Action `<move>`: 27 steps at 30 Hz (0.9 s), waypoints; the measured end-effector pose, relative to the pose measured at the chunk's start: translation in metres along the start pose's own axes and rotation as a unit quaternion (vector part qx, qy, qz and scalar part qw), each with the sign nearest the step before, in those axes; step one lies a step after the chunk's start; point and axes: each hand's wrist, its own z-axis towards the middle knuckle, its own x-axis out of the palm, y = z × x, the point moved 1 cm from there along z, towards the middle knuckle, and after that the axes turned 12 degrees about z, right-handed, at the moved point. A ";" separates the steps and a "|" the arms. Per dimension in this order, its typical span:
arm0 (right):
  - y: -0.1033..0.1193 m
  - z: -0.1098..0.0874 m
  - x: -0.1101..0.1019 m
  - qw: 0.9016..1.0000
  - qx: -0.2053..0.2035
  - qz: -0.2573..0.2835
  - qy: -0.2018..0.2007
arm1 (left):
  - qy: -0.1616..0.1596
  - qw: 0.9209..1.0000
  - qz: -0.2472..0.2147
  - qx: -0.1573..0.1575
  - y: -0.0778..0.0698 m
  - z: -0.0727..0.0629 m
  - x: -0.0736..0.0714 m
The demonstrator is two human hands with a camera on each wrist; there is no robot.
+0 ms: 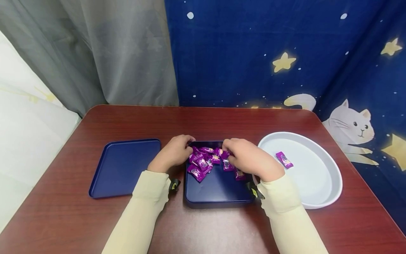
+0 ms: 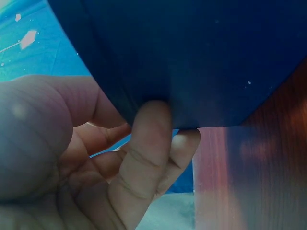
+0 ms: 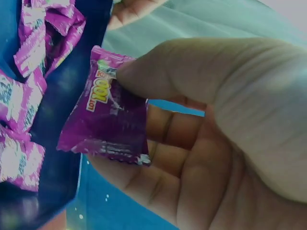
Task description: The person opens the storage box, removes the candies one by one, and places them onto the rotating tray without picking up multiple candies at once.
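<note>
A dark blue rectangular box [image 1: 219, 192] holds several purple wrapped candies [image 1: 202, 163], mostly heaped toward its back left. My left hand [image 1: 172, 152] grips the box by its left side near the back corner; in the left wrist view, fingers [image 2: 152, 139] lie against the outer wall. Over the box's right side, my right hand [image 1: 253, 158] pinches one purple candy [image 3: 108, 110] between thumb and fingers, its printed wrapper facing the right wrist camera. Other candies [image 3: 21, 103] lie in the box beside it.
On the right, a white oval tray [image 1: 336, 176] bears a single purple candy [image 1: 284, 159]. A flat blue lid [image 1: 123, 169] lies to the left on the brown table [image 1: 203, 123]. Grey and starry blue curtains [image 1: 228, 53] hang behind the table.
</note>
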 end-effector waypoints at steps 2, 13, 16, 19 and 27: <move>-0.003 -0.001 -0.003 1.000 -0.003 0.006 -0.009 | 0.000 1.000 0.000 -0.001 0.000 0.000 0.000; -0.036 -0.017 -0.029 0.997 0.042 0.040 -0.058 | -0.003 1.000 0.002 -0.003 -0.001 0.000 0.001; -0.045 -0.023 -0.032 0.996 0.055 0.037 -0.061 | -0.003 1.000 0.002 -0.002 -0.001 -0.001 0.001; -0.054 -0.028 -0.034 0.996 0.057 0.035 -0.062 | -0.002 1.000 0.001 -0.004 -0.001 -0.001 0.002; -0.074 -0.042 -0.045 0.991 0.106 0.047 -0.068 | -0.004 1.000 0.005 0.002 0.000 0.000 0.002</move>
